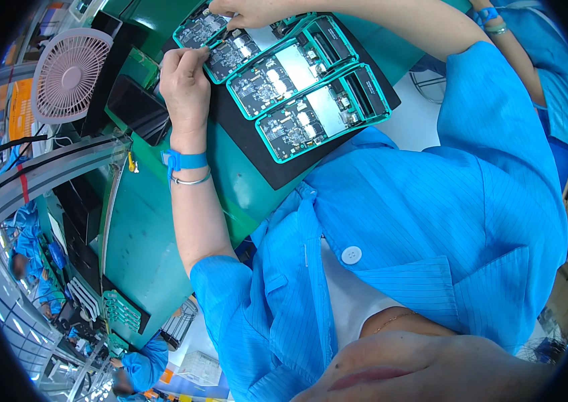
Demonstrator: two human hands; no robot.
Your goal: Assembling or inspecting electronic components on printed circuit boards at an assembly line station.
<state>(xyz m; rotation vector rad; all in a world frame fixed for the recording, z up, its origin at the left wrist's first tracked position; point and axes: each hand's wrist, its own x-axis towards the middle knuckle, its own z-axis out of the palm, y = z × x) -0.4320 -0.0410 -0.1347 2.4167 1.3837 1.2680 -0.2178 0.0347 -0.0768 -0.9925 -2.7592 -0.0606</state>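
Several teal-framed electronic units with exposed circuit boards lie in a row on a black mat (257,154). The nearest unit (291,127) and the one beyond it (262,86) are untouched. My left hand (187,84) is closed, its thumb and fingers together at the left edge of a farther unit (234,55). My right hand (257,12) reaches across the far side, fingers curled over the boards near the farthest unit (197,32). Whatever either hand pinches is too small or covered to make out. A blue wrist strap (187,161) circles my left wrist.
A pink fan (72,76) stands at the left beside a dark screen-like panel (138,107). The green table (143,234) runs toward the lower left, with green circuit boards (122,309) at its end. Another person's arm (518,60) is at the upper right.
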